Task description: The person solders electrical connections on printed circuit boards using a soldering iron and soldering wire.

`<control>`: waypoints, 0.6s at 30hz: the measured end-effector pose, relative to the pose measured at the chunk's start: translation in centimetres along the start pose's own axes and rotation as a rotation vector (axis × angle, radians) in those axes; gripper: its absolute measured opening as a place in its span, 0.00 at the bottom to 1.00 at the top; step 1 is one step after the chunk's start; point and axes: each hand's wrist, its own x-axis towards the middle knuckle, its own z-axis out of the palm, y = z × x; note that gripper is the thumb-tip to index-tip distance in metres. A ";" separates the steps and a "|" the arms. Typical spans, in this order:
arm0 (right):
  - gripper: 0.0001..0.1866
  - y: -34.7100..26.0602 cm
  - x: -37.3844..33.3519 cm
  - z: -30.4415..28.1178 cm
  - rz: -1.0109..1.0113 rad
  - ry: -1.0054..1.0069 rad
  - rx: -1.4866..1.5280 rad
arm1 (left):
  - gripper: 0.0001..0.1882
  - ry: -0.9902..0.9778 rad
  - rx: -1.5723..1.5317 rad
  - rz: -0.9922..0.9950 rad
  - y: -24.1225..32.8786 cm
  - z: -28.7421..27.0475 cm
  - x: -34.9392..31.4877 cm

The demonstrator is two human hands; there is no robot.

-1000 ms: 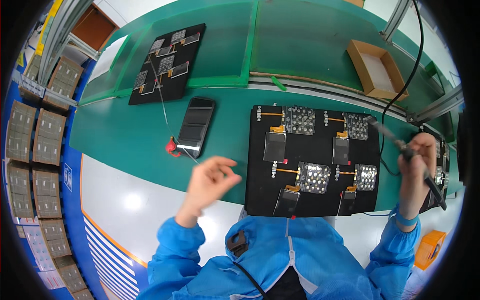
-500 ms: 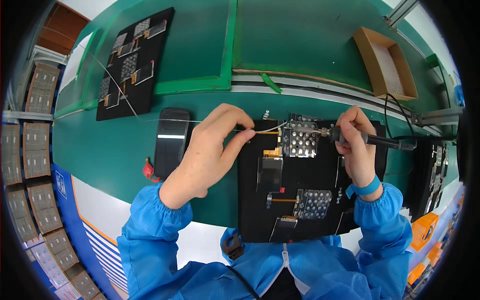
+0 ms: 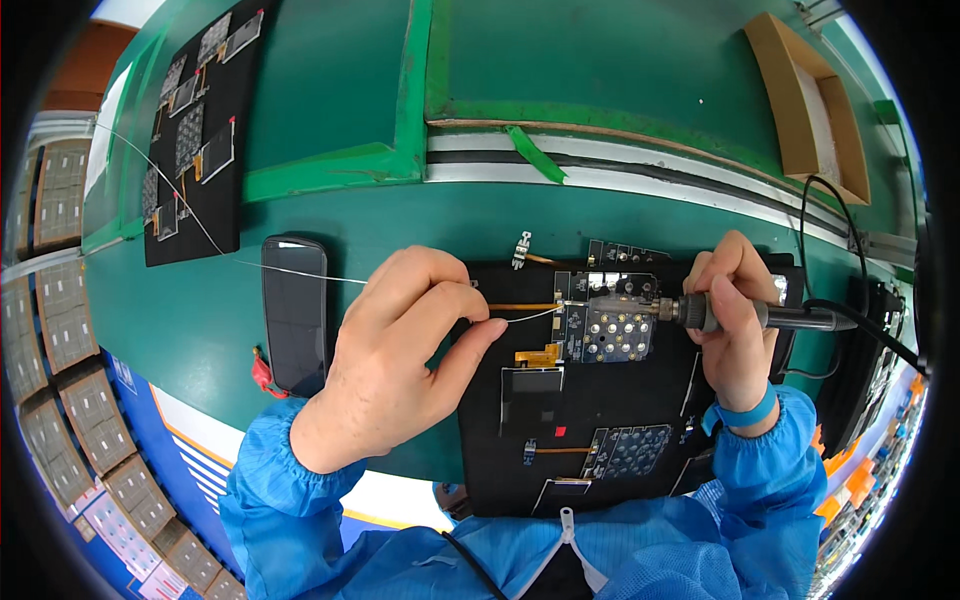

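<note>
My left hand (image 3: pixel 395 350) pinches a thin silvery solder wire (image 3: pixel 535 315) between thumb and fingers. The wire's tip meets the left edge of a small circuit board (image 3: pixel 618 332), beside an orange flex cable (image 3: pixel 522 307). Wrapped in my right hand (image 3: pixel 735 320) is a soldering iron (image 3: pixel 698 312), its tip pointing left over the board to the same edge. The board has rows of round metal pads and a small screen (image 3: pixel 532 385) below it on a yellow flex. All lie on a black foam mat (image 3: pixel 485 400). A blue band (image 3: pixel 745 412) circles my right wrist.
A black phone (image 3: pixel 295 320) lies left of my left hand, a red object (image 3: pixel 263 375) beside it. Another board with keypad dots (image 3: pixel 640 452) sits nearer me. A second black mat (image 3: pixel 215 130) with several assemblies stands far left. An open cardboard box (image 3: pixel 795 110) is far right.
The view has shifted, so the bench items sit differently in it. Solder tip and iron tip now meet at the board's left edge, where the wire stood a little above before. Both grips remain.
</note>
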 end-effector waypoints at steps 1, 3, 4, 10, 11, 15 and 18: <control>0.14 0.0 0.0 0.0 0.005 0.000 0.000 | 0.11 -0.003 -0.002 -0.004 -0.1 0.1 0.0; 0.13 0.0 0.1 0.1 -0.006 -0.021 -0.024 | 0.11 -0.010 0.006 0.009 -0.4 0.2 0.1; 0.13 0.0 0.1 0.2 -0.002 -0.021 -0.024 | 0.11 -0.011 0.005 0.005 -0.4 0.3 0.1; 0.12 -0.1 0.1 0.3 0.001 -0.036 -0.031 | 0.11 -0.027 -0.005 -0.011 -0.3 0.4 0.2; 0.13 -0.1 0.1 0.3 0.005 -0.033 -0.034 | 0.11 -0.033 -0.004 0.000 -0.3 0.4 0.3; 0.12 -0.1 0.1 0.3 0.002 -0.028 -0.056 | 0.11 -0.030 -0.001 0.029 -0.5 0.9 0.3; 0.12 -0.1 0.1 0.4 0.009 -0.025 -0.046 | 0.10 -0.015 -0.005 0.053 -0.4 1.3 0.4</control>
